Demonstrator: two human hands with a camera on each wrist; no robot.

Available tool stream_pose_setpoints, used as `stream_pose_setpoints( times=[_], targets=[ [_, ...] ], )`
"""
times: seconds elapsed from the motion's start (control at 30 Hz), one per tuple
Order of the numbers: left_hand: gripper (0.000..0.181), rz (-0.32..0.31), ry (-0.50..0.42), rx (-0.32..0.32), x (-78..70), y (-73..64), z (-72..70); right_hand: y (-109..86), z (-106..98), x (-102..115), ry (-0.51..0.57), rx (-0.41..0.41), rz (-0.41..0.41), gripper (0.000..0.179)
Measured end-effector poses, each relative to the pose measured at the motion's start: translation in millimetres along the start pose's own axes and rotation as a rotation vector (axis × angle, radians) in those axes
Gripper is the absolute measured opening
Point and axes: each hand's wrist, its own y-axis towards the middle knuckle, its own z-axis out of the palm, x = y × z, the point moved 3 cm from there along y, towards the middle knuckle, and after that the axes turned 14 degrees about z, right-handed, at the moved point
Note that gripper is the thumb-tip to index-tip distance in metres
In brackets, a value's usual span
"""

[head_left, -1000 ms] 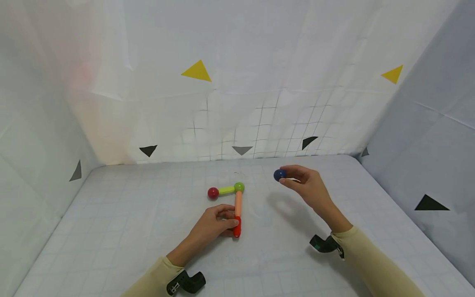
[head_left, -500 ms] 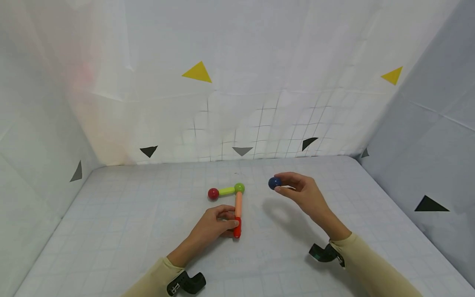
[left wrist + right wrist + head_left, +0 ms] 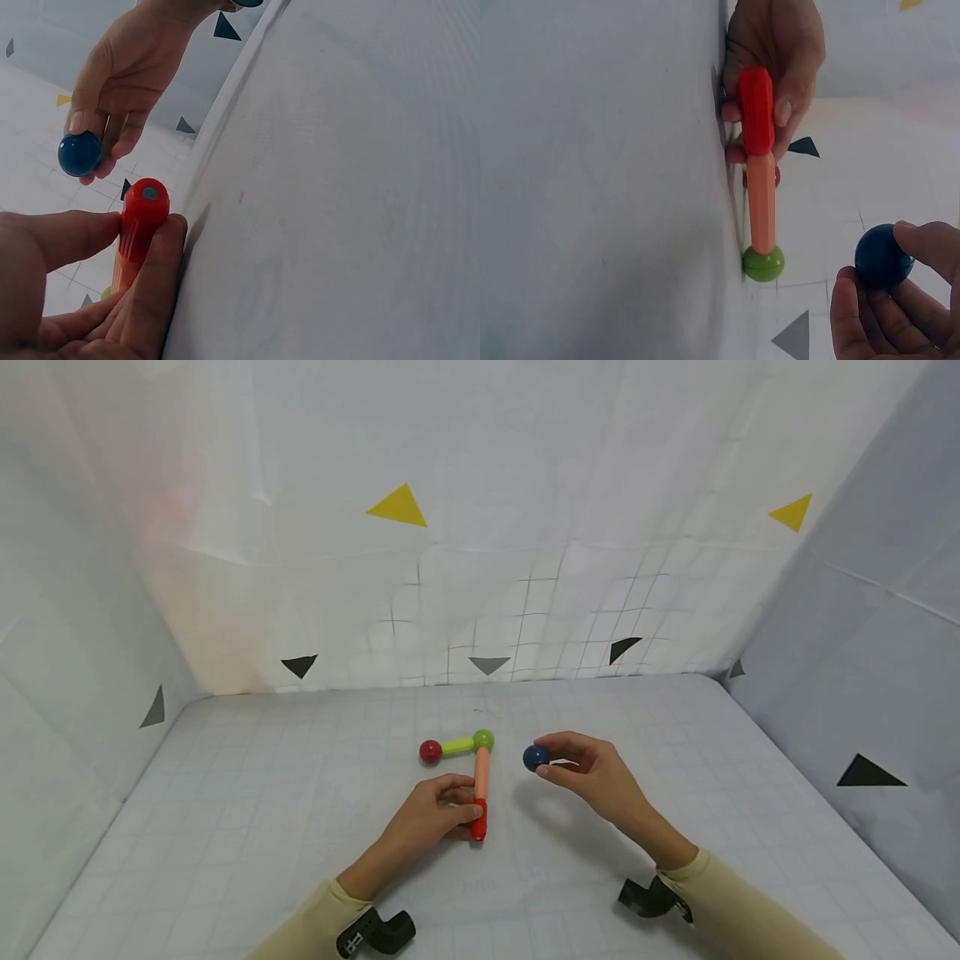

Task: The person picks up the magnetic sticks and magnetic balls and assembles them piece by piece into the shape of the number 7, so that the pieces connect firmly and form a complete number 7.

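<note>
My left hand (image 3: 431,810) pinches a red rod (image 3: 479,821) between thumb and fingers, low at the table. Joined end to end with it is an orange rod (image 3: 482,772), which leads to a green ball (image 3: 483,740). From that ball a yellow-green rod (image 3: 458,746) runs left to a dark red ball (image 3: 431,752). In the left wrist view, the red rod's near end shows a small grey disc (image 3: 150,193). My right hand (image 3: 588,772) holds a blue ball (image 3: 536,757) by thumb and fingertips, raised above the table, right of the joined rods and apart from them.
A white sheet with a faint grid covers the table (image 3: 247,827). White sheeting (image 3: 525,460) rises behind and at both sides, marked with yellow and dark triangles. Each wrist wears a black camera, one seen at the left cuff (image 3: 377,932).
My right hand has brought the blue ball left and nearer to me, lower in the head view, toward the joined rods. The left hand and the rods it holds have stayed put.
</note>
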Motion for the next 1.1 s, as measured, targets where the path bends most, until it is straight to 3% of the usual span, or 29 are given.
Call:
stream_pose_setpoints(
  times=[0.5,0.87,1.1],
  targets=[
    [0.045,-0.004,-0.001,-0.003,-0.9,-2.3,1.9,-14.2,29.5,0.0,0.079,0.122,-0.024,0.031],
    [0.045,0.009,0.007,0.007,-3.6,-1.4,1.0,-23.7,43.0,2.6,-0.010,0.129,-0.028,0.030],
    [0.046,0.015,0.014,0.007,-3.4,-1.8,-0.3,-29.4,54.3,0.9,0.002,0.175,-0.072,0.030]
  ],
)
